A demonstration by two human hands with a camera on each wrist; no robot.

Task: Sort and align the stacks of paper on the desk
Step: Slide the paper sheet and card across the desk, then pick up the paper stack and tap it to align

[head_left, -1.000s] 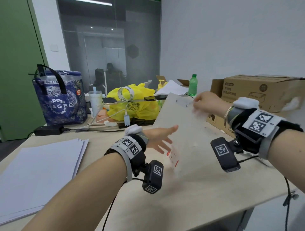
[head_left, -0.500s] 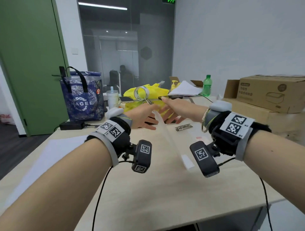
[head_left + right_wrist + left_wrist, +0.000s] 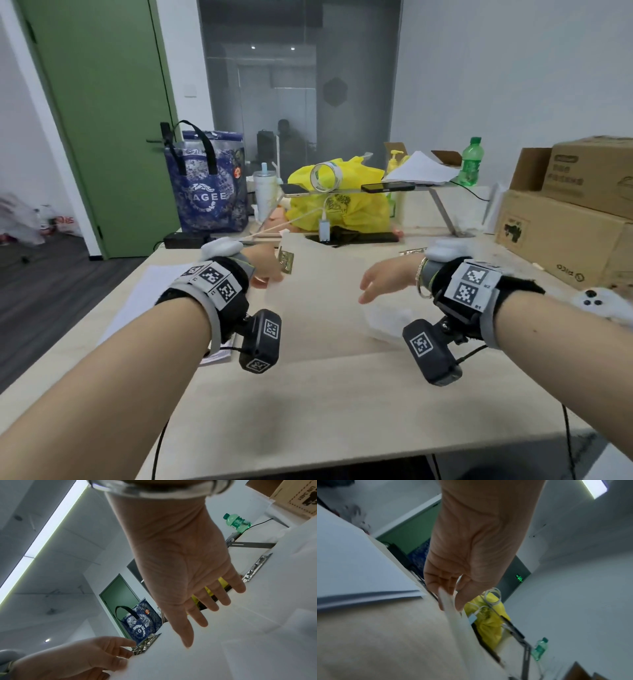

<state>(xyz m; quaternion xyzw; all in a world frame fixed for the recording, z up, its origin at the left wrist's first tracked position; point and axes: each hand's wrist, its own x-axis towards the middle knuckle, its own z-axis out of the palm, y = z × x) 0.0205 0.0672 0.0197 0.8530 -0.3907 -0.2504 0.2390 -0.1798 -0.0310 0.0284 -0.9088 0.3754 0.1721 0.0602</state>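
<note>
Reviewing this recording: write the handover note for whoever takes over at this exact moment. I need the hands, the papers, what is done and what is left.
Left hand: pinches the left edge of the clipped sheet, beside its metal clip.
Right hand: open, fingers straight, over the same sheet; I cannot tell whether it touches.
Papers: the clipped sheet is low over the desk between the hands. A paper stack lies on the desk to the left.
Done: nothing visibly squared yet.
Left: probably set the sheet down, sort it with the stack and align the edges.
</note>
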